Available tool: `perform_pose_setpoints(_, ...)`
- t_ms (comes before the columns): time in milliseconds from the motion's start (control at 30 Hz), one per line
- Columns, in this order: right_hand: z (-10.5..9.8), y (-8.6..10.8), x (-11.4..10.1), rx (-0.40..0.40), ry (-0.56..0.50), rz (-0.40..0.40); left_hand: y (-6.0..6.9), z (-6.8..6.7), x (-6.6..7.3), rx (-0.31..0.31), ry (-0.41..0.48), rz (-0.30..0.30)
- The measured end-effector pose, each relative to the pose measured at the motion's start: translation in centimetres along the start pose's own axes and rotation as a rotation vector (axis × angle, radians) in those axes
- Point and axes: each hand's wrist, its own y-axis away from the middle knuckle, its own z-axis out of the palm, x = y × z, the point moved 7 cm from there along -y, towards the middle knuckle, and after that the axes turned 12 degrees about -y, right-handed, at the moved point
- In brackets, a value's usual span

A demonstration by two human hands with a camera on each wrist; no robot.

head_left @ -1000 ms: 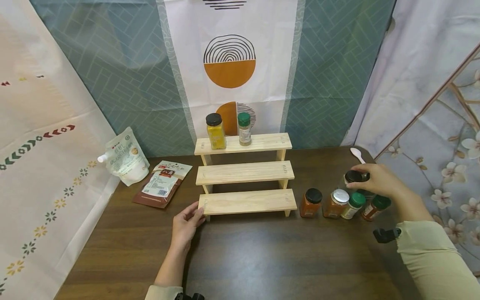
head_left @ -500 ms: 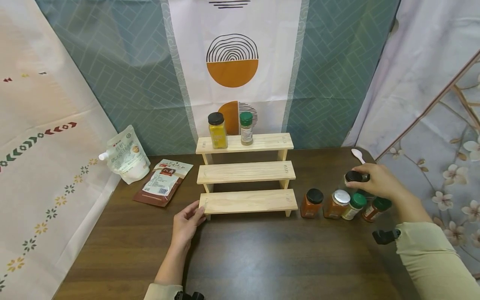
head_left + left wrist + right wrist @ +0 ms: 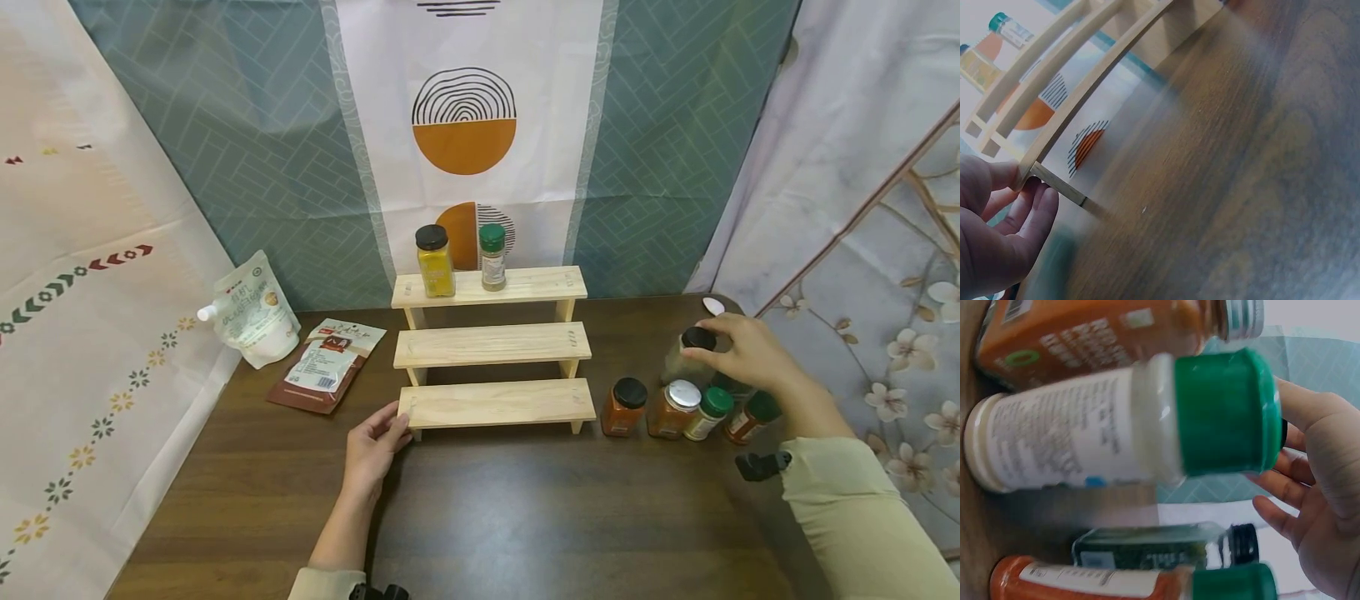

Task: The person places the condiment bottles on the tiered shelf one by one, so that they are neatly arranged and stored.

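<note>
A clear jar with a black lid is right of centre in the head view, its lower part hidden behind other containers, so whether its base touches the table cannot be told. The right hand is clamped on it, thumb and fingers closed about its top just below and around the lid. In the right wrist view, a large green cap covers most of that grip.

At lower centre left of the head view, the left hand pinches the left end of the lowest board of a three-step wooden rack, thumb on top, fingers underneath; the left wrist view shows this pinch at its left edge.

Just in front of the held jar are a silver-lidded jar and a green-capped bottle with a white label. A black-capped orange jar is between these and the rack, and a green-capped red bottle is farther right. A white spoon lies above the right hand.

On the rack's top step, a yellow jar and a green-capped shaker stand upright, apart. At centre left, a spouted pouch leans beside a flat brown packet on the dark wooden table.
</note>
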Motion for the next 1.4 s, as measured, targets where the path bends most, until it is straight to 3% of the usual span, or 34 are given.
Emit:
perform_pose_setpoints(433, -1.5, -2.8, -3.5, 0.139, -0.038, -0.077, 0.0, -0.1, 0.0, 0.0, 0.0, 0.011)
perform_pose_setpoints(967, -2.8, -6.6, -6.9, 0.134, -0.067, -0.015, 0.0, 0.0, 0.0, -0.015, -0.015, -0.016)
perform_pose_setpoints(1400, -3.5, -9.7, -10.9, 0.141, -0.054, -0.111, 0.1, 0.0, 0.2, -0.007, -0.012, -0.005)
